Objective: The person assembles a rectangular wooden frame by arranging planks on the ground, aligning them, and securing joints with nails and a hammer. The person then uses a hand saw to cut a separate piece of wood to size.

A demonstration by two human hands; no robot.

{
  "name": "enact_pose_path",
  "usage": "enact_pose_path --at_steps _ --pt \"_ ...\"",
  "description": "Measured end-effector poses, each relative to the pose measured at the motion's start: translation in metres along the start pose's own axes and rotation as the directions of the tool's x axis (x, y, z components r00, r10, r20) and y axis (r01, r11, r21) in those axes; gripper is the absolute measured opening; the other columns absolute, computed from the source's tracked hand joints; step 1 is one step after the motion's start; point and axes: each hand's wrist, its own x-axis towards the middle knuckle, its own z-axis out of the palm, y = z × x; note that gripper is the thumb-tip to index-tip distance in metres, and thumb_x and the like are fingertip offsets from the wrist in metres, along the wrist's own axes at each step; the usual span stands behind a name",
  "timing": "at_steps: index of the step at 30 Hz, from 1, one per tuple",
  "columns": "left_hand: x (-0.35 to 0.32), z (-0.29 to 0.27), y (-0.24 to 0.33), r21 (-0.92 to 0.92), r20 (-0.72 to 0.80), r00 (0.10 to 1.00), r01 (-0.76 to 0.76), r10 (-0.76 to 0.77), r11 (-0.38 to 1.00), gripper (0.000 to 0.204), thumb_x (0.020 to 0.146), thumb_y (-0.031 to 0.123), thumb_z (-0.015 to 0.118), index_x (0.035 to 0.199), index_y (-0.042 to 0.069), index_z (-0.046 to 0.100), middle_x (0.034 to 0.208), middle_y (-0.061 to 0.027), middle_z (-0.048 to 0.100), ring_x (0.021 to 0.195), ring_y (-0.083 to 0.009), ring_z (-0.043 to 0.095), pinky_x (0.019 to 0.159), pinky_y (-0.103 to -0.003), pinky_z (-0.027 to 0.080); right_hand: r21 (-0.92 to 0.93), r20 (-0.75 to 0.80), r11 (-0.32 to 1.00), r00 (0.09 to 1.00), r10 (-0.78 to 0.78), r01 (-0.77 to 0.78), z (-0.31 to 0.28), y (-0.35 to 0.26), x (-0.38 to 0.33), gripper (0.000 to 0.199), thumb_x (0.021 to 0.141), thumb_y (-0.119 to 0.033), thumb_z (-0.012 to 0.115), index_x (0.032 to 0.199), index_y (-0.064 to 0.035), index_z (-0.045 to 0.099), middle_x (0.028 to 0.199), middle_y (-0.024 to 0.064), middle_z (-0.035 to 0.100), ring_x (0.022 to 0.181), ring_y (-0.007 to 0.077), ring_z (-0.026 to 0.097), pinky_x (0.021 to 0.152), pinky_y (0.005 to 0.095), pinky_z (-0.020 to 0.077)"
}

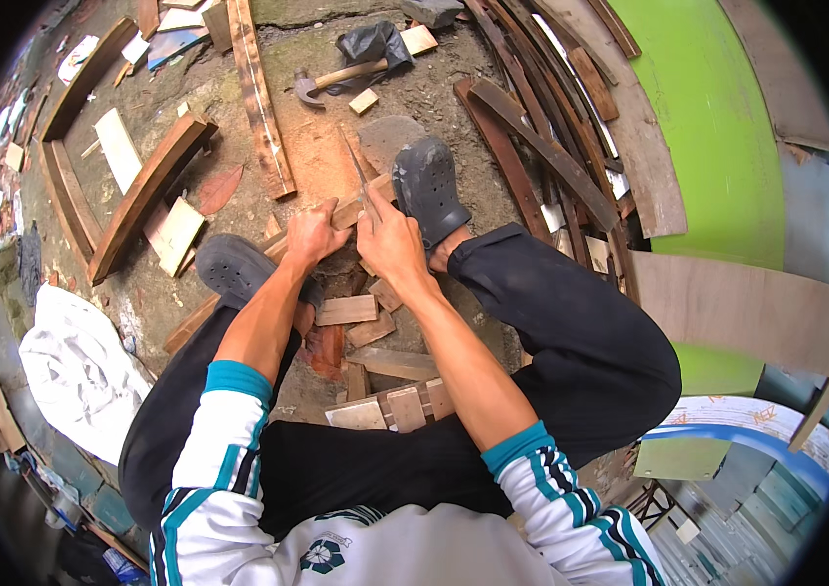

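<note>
My right hand is closed around the handle of a hand saw. Its thin blade, seen nearly edge-on, points away and slightly left, crossing a wooden strip. That strip runs slanting from near my left leg up to my right shoe. My left hand grips the strip just left of the saw, fingers wrapped over it. My left shoe and right shoe, both dark clogs, are close to the strip's two sides. Short cut wood blocks lie below my hands, between my legs.
Orange sawdust covers the ground beyond my hands. Farther off lie a claw hammer, a black plastic bag and a long board. Curved wooden pieces rest at left, above a white cloth. Stacked dark strips line the right.
</note>
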Motion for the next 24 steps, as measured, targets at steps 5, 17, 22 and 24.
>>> enact_pose_path --at_steps 5,17,22,24 --pt "-0.017 0.004 -0.022 0.011 0.053 0.998 0.035 -0.036 0.999 0.066 0.074 0.042 0.078 0.128 0.008 0.062 0.099 -0.0221 0.073 0.083 -0.038 0.073 0.07 -0.048 0.058 0.096 -0.037 0.987 0.992 -0.123 0.126 -0.013 0.01 -0.097 0.047 0.095 -0.012 0.057 0.14 0.0008 0.055 0.113 0.033 0.066 0.106 0.0455 0.065 0.091 0.0429 0.0528" --pt "-0.019 0.004 -0.027 -0.003 -0.011 1.0 0.016 -0.016 1.0 0.059 0.073 0.042 0.078 0.118 0.006 0.065 0.08 -0.0197 0.073 0.073 -0.0348 0.073 0.069 -0.045 0.058 0.138 -0.12 0.958 0.964 -0.236 0.252 -0.003 0.024 -0.091 0.052 0.095 -0.016 0.056 0.144 -0.0016 0.051 0.099 0.0334 0.068 0.089 0.0468 0.069 0.077 0.0469 0.0561" --pt "-0.023 0.007 -0.019 0.006 0.003 1.0 0.031 -0.031 1.0 0.061 0.072 0.041 0.079 0.121 0.007 0.066 0.081 -0.0211 0.073 0.073 -0.0349 0.073 0.068 -0.044 0.058 0.157 -0.207 0.93 0.932 -0.297 0.331 -0.005 0.048 -0.134 0.054 0.093 -0.012 0.059 0.146 -0.0083 0.051 0.103 0.0316 0.068 0.091 0.046 0.068 0.075 0.0452 0.0572" --pt "-0.015 0.003 -0.011 -0.037 -0.041 0.999 -0.013 0.011 0.999 0.062 0.072 0.041 0.079 0.122 0.008 0.067 0.081 -0.022 0.073 0.074 -0.0357 0.073 0.069 -0.045 0.058 0.26 -0.151 0.942 0.972 -0.179 0.213 0.016 0.041 -0.054 0.045 0.094 -0.006 0.058 0.139 0.0 0.056 0.121 0.0291 0.065 0.111 0.042 0.065 0.093 0.0397 0.0538"
